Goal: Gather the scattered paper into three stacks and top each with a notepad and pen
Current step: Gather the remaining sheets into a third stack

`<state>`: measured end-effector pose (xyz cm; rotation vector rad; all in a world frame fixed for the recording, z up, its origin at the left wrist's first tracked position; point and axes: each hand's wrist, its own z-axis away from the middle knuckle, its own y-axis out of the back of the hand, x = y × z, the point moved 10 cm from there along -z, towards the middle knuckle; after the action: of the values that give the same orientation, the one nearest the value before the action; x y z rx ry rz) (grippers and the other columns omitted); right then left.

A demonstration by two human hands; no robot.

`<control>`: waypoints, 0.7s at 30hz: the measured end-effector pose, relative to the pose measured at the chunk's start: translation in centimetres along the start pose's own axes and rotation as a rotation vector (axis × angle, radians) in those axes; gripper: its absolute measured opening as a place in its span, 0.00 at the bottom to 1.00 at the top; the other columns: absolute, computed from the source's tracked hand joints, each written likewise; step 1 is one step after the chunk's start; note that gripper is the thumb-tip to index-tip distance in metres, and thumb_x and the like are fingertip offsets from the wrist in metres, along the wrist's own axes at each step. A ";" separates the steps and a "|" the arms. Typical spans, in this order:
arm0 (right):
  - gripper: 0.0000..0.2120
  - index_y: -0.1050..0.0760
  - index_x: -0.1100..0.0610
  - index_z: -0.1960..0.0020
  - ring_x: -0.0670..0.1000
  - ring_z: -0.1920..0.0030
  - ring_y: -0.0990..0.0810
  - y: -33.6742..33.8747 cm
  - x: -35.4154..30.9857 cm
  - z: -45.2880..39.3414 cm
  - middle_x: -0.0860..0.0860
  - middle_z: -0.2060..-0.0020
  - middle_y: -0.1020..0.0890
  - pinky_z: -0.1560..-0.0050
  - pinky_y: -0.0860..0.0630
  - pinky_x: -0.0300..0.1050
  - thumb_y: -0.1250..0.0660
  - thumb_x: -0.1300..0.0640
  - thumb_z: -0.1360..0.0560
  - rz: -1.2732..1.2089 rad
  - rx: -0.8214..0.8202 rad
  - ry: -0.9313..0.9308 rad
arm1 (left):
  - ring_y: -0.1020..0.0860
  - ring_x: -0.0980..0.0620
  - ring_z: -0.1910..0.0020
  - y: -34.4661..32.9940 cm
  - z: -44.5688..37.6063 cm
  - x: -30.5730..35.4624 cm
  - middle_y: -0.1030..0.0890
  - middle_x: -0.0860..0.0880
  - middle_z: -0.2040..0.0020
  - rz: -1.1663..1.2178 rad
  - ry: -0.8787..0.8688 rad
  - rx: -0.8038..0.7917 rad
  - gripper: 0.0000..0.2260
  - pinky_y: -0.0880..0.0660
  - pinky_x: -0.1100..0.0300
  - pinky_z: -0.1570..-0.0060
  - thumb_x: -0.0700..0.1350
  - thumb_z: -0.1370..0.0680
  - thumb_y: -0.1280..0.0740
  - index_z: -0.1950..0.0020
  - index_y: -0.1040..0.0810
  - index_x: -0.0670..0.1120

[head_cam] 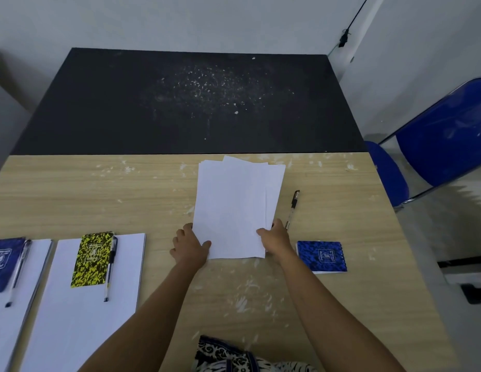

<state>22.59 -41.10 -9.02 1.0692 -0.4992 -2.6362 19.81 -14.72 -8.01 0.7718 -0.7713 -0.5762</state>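
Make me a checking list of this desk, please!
Surface: light wooden table, white flecks; black table behind.
Job's things: two finished white paper stacks left; uneven third white paper stack; loose black pen; loose blue speckled notepad.
Clutter: nothing seen.
Hands: left hand and right hand grip third stack's near corners.
Cables: black cable on wall.
Surroundings: blue folding chair.

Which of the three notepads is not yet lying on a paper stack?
The blue notepad right of the right hand. It lies on the bare wooden table, while the yellow notepad and the other blue one each lie on paper.
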 end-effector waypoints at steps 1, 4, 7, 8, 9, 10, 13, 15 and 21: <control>0.25 0.37 0.59 0.30 0.56 0.43 0.24 -0.2 0.1 -0.1 0.56 0.37 0.27 0.44 0.23 0.50 0.37 0.57 0.24 -0.037 -0.018 -0.004 | 0.33 0.42 0.34 -0.1 0.1 -0.1 0.32 0.43 0.34 -0.003 -0.006 -0.001 0.29 0.34 0.45 0.39 0.51 0.25 0.30 0.30 0.38 0.45; 0.20 0.32 0.59 0.32 0.55 0.45 0.23 -0.3 0.3 0.3 0.55 0.39 0.23 0.42 0.23 0.51 0.40 0.63 0.24 -0.126 -0.048 0.001 | 0.34 0.41 0.34 0.0 0.4 0.0 0.33 0.43 0.34 -0.005 -0.027 -0.003 0.29 0.35 0.45 0.38 0.50 0.26 0.30 0.29 0.39 0.45; 0.18 0.27 0.58 0.35 0.54 0.47 0.21 -0.1 0.5 1.1 0.52 0.42 0.21 0.45 0.22 0.49 0.39 0.67 0.23 -0.293 -0.083 0.027 | 0.33 0.41 0.35 -0.1 0.3 -0.4 0.32 0.43 0.36 0.104 -0.007 -0.050 0.30 0.34 0.46 0.38 0.48 0.28 0.29 0.30 0.36 0.45; 0.18 0.27 0.58 0.34 0.54 0.48 0.21 0.1 0.5 1.5 0.52 0.43 0.21 0.47 0.22 0.48 0.38 0.67 0.23 -0.340 -0.090 0.030 | 0.32 0.41 0.36 -0.1 0.2 -0.6 0.30 0.44 0.37 0.178 0.018 -0.080 0.30 0.33 0.47 0.39 0.50 0.30 0.29 0.32 0.34 0.44; 0.18 0.28 0.58 0.33 0.54 0.48 0.21 0.3 0.6 1.9 0.52 0.44 0.21 0.49 0.22 0.47 0.37 0.67 0.22 -0.383 -0.104 0.036 | 0.28 0.41 0.38 -0.1 -0.1 -0.8 0.27 0.44 0.39 0.272 0.040 -0.113 0.31 0.30 0.48 0.39 0.52 0.34 0.29 0.34 0.30 0.43; 0.19 0.28 0.58 0.33 0.53 0.48 0.21 0.5 0.8 2.4 0.52 0.44 0.21 0.50 0.22 0.46 0.37 0.68 0.22 -0.413 -0.121 0.038 | 0.25 0.42 0.42 0.0 -0.3 -0.9 0.24 0.44 0.41 0.375 0.057 -0.141 0.32 0.26 0.48 0.43 0.54 0.36 0.30 0.36 0.28 0.42; 0.19 0.28 0.58 0.34 0.54 0.47 0.21 0.7 1.7 3.8 0.53 0.44 0.21 0.51 0.22 0.46 0.36 0.70 0.23 -0.472 -0.188 0.048 | 0.21 0.44 0.50 1.2 -0.3 -0.4 0.21 0.42 0.43 0.617 0.073 -0.198 0.21 0.26 0.55 0.57 0.43 0.28 0.29 0.38 0.27 0.37; 0.19 0.27 0.57 0.36 0.54 0.46 0.21 0.7 2.1 4.7 0.54 0.42 0.20 0.48 0.22 0.47 0.36 0.70 0.24 -0.456 -0.238 0.080 | 0.22 0.44 0.51 1.7 -0.3 0.0 0.22 0.42 0.44 0.696 0.054 -0.277 0.16 0.27 0.58 0.60 0.35 0.26 0.31 0.39 0.27 0.39; 0.21 0.27 0.53 0.39 0.55 0.44 0.21 0.8 1.9 7.3 0.52 0.44 0.19 0.40 0.24 0.53 0.35 0.73 0.27 -0.300 -0.247 0.177 | 0.20 0.44 0.53 5.0 1.6 0.8 0.18 0.44 0.47 0.886 -0.056 -0.204 0.15 0.24 0.56 0.57 0.30 0.29 0.33 0.45 0.23 0.42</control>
<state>16.24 -40.90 -4.99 1.3672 0.0285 -2.7200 19.87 -12.96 -3.02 0.1731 -0.9920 0.1272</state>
